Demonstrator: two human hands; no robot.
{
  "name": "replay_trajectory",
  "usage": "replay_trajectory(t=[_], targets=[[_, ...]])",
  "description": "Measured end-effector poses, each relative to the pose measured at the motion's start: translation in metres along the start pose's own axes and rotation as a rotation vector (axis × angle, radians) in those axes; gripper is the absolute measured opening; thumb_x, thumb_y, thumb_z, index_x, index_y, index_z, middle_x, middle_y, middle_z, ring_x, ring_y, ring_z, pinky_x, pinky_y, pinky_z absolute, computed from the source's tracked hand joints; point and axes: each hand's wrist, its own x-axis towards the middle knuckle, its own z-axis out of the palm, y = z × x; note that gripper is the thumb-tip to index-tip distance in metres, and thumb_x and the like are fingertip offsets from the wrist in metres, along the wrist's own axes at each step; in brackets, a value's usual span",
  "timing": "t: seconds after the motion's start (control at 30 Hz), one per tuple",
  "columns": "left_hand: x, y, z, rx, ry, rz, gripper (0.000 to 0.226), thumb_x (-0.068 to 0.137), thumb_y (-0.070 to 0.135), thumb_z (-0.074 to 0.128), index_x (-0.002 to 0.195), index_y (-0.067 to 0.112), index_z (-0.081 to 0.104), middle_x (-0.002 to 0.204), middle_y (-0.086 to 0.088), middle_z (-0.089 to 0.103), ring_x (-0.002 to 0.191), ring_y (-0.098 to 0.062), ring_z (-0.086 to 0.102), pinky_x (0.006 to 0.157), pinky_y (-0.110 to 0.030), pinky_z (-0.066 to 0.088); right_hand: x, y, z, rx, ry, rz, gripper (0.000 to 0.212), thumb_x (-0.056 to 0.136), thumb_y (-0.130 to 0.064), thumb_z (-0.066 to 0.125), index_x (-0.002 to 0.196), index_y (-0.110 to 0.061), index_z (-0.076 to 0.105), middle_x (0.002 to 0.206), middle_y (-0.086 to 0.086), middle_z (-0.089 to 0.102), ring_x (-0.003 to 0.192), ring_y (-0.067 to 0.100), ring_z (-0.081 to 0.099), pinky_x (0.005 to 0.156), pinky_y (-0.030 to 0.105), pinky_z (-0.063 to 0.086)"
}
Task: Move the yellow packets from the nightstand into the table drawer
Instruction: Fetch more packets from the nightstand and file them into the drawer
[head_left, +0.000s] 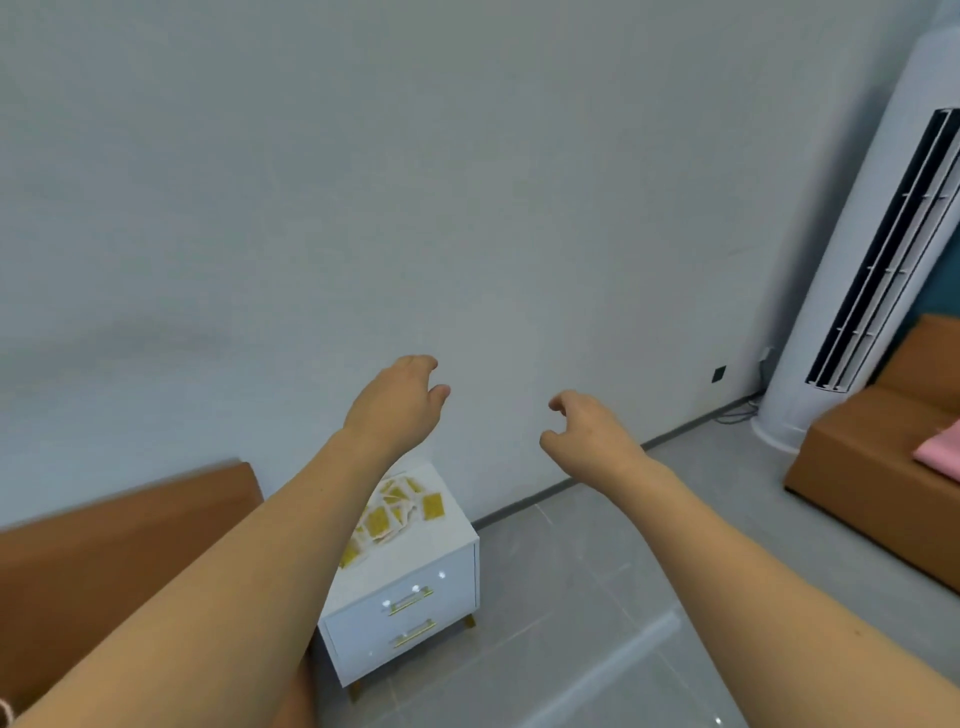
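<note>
Several yellow packets (397, 512) lie scattered on the white top of the nightstand (415, 551), which stands against the wall at lower centre; my left forearm hides part of them. The nightstand has two shut drawers with gold handles (412, 601). My left hand (397, 402) is raised above and beyond the packets, fingers loosely curled, holding nothing. My right hand (587, 428) hovers to the right of the nightstand over the floor, fingers apart and curled, empty. No table drawer is in view.
A brown headboard or bed edge (119, 540) lies left of the nightstand. A tall white air conditioner (852, 270) stands in the right corner beside a brown sofa (872, 457) with a pink cushion (940, 449). Grey tiled floor (597, 597) spreads to the right.
</note>
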Motion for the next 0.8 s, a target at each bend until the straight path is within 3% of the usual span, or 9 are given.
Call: replay_trajectory(t=[0.17,0.43,0.57,0.7,0.8], targets=[[0.098,-0.081,0.036,0.015,-0.171,-0.027,0.05,0.102,0.033,0.046,0.148,0.016,0.036,0.155,-0.001,0.034,0.137,-0.022,0.041,0.109,-0.036,0.034,0.118,-0.017,0.076,0.058,-0.078,0.033,0.053,0.092,-0.02,0.051,0.143,-0.012,0.04,0.144,0.006,0.044,0.126,0.023,0.047,0.097,0.031,0.041],[0.228,-0.246,0.091,0.029,-0.437,-0.259,0.059,0.097,0.031,0.056,0.15,0.018,0.033,0.152,-0.005,0.039,0.136,-0.023,0.042,0.106,-0.035,0.036,0.282,-0.051,0.216,0.082,-0.254,0.137,0.053,0.092,-0.018,0.05,0.143,-0.013,0.039,0.144,0.005,0.042,0.125,0.023,0.048,0.094,0.031,0.044],[0.28,-0.344,0.182,0.001,-0.604,-0.344,0.062,0.094,0.031,0.059,0.149,0.017,0.034,0.148,-0.006,0.043,0.127,-0.023,0.05,0.099,-0.032,0.042,0.358,-0.037,0.323,0.076,-0.34,0.279,0.054,0.09,-0.018,0.052,0.142,-0.012,0.041,0.142,0.006,0.045,0.121,0.024,0.051,0.093,0.032,0.046],[0.302,-0.446,0.311,0.016,-0.794,-0.427,0.06,0.093,0.031,0.059,0.146,0.016,0.037,0.146,-0.005,0.043,0.124,-0.022,0.05,0.091,-0.028,0.044,0.426,0.007,0.448,0.061,-0.431,0.419,0.049,0.089,-0.017,0.053,0.137,-0.01,0.046,0.134,0.007,0.052,0.111,0.023,0.057,0.079,0.027,0.045],[0.295,-0.505,0.403,0.073,-0.935,-0.492,0.067,0.088,0.039,0.062,0.146,0.015,0.036,0.14,-0.003,0.048,0.122,-0.021,0.052,0.094,-0.031,0.047,0.462,0.048,0.538,0.017,-0.474,0.497,0.045,0.087,-0.016,0.052,0.131,-0.01,0.048,0.125,0.01,0.053,0.102,0.027,0.06,0.082,0.033,0.052]])
